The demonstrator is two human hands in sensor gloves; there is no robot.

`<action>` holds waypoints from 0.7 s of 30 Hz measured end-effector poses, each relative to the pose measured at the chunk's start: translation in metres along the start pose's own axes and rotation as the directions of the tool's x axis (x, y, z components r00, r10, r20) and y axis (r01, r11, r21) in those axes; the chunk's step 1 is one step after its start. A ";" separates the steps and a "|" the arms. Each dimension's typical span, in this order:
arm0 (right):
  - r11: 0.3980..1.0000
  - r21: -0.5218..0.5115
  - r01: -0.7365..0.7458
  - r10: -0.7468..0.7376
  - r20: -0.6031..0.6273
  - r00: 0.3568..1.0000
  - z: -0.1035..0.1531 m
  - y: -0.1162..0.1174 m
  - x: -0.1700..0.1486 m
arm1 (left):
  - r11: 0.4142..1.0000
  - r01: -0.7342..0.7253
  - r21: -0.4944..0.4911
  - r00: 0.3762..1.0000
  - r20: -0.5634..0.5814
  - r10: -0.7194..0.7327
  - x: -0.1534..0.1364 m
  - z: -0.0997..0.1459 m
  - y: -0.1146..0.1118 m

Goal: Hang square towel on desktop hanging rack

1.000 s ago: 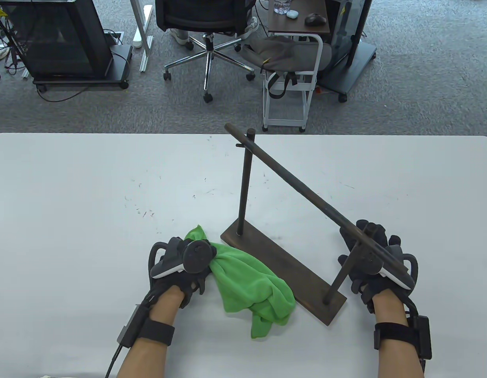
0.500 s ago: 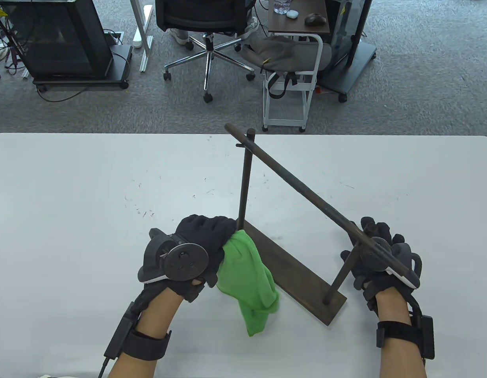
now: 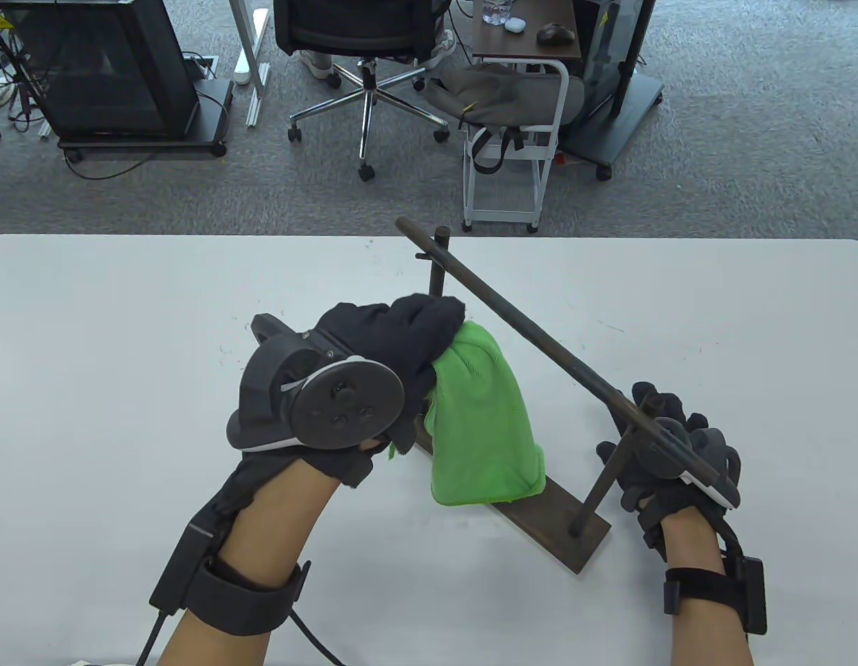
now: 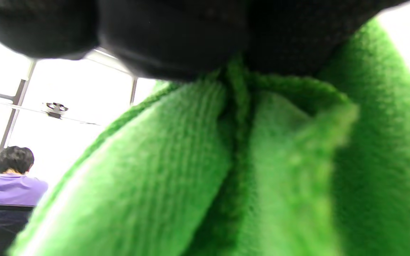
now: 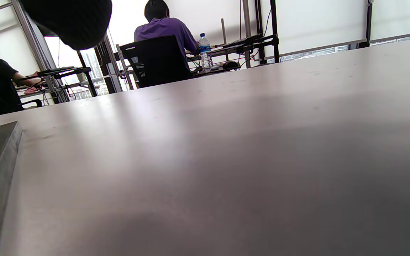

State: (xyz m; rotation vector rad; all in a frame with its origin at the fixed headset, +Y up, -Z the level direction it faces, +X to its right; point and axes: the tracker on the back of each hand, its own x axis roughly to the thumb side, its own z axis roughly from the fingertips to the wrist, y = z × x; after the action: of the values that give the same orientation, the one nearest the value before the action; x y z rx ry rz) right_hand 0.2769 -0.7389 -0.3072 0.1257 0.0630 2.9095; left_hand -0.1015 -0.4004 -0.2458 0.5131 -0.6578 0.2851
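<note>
Mostly, our left hand (image 3: 373,368) hides its own grip: in the table view the fingers close over a bunched end of the green towel (image 3: 484,423), which hangs in the air in front of the rack (image 3: 526,340), its lower folds covering part of the rack's base. From the left wrist we see only blurred glove and towel (image 4: 226,170). Our right hand (image 3: 668,451) sits low by the rack's near post, partly behind the bar; whether it grips anything we cannot tell. The right wrist shows bare table (image 5: 244,142). We can read no writing anywhere.
</note>
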 end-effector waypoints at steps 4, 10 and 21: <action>1.000 0.008 0.003 -0.003 0.000 1.000 0.000 0.000 0.001 | 0.991 -0.095 0.090 0.990 -0.094 0.103 -0.006 -0.009 0.011; 1.000 0.013 0.011 -0.011 -0.001 1.000 -0.001 0.001 0.001 | 0.921 -0.329 0.211 0.899 -0.229 0.374 -0.025 -0.012 -0.006; 0.999 0.032 0.033 -0.032 -0.020 0.999 -0.003 0.002 -0.001 | 0.735 -0.548 0.399 0.722 -0.219 0.657 -0.023 -0.029 -0.040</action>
State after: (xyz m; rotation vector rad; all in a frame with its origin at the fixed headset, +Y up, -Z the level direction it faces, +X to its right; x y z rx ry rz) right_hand 0.2772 -0.7411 -0.3098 0.1009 0.1140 2.8780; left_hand -0.0884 -0.4202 -0.2949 0.5116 -0.4142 1.1093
